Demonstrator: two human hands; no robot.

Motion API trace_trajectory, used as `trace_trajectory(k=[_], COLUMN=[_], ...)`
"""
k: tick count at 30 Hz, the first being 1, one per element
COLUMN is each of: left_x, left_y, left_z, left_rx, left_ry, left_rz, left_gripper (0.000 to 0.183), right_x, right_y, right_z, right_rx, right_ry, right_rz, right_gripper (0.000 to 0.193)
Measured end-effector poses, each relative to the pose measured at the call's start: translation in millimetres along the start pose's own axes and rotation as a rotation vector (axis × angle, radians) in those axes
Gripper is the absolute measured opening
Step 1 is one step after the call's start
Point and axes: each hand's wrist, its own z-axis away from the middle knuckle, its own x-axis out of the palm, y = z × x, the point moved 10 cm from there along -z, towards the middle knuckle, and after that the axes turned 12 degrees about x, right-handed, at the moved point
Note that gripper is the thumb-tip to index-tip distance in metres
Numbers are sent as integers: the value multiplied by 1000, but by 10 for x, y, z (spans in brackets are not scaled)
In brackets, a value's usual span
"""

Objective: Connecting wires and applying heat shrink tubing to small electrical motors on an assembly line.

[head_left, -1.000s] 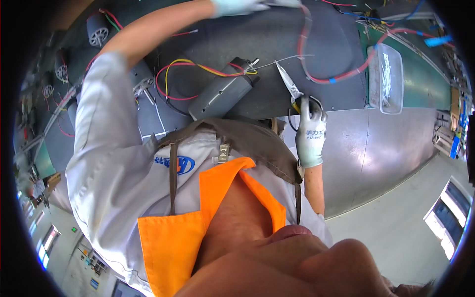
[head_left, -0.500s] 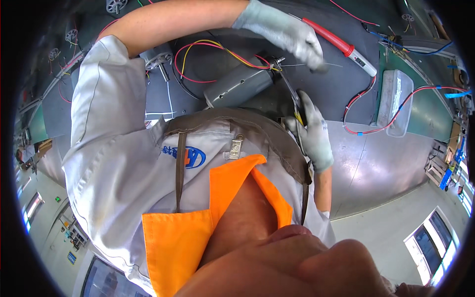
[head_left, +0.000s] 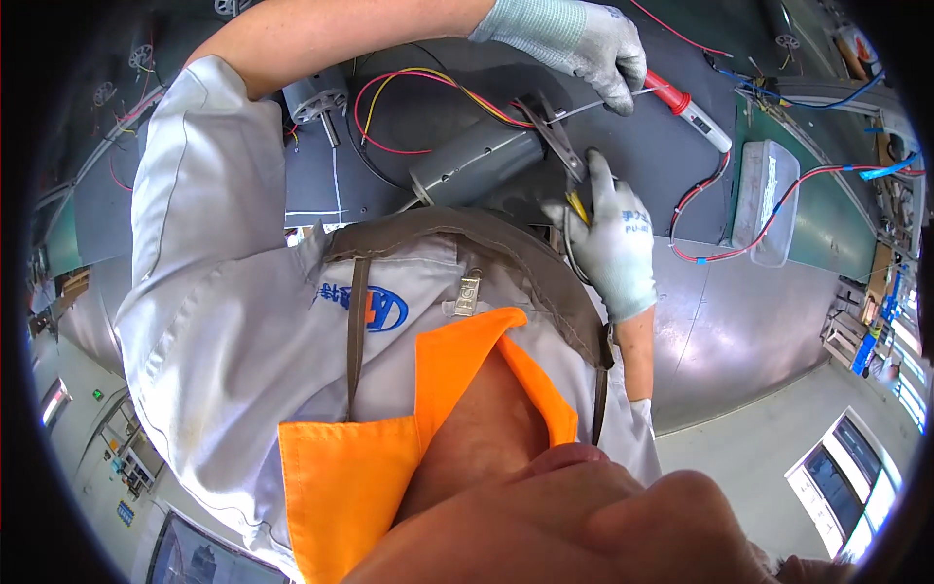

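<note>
Scissors could nick the wire leads if slipping; left hand pinches white tie, right hand curls round handles.

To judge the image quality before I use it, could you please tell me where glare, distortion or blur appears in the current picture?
Head view: glare on the glossy grey surface beside the right hand; head view: window at lower right partly overexposed; head view: black corners around the fisheye circle, straight edges bending toward its rim; head view: scissors fairly sharp.
</note>
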Motion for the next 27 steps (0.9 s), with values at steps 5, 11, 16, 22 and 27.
trace_trajectory(k=[5,11,16,22,27], left_x=[-54,-133,161,830,387], left_y=[100,226,904,551,85], left_z=[45,443,1175,1529,1721], left_rx=[82,-251,56,-466,-720], left_ry=[48,-117,-242,218,888], left_rz=[-38,88,160,-598,-851], left_gripper=[28,26,45,79,59], right_x=[107,134,-159,1335,942], right_y=[-51,190,364,29,-293], right_z=[-47,-37,-131,-132,-1530], right_rx=[3,59,141,430,46], right_ry=[7,66,395,-917,-359], right_rz=[90,-199,317,-1238,-711], right_gripper=[76,64,56,33,49])
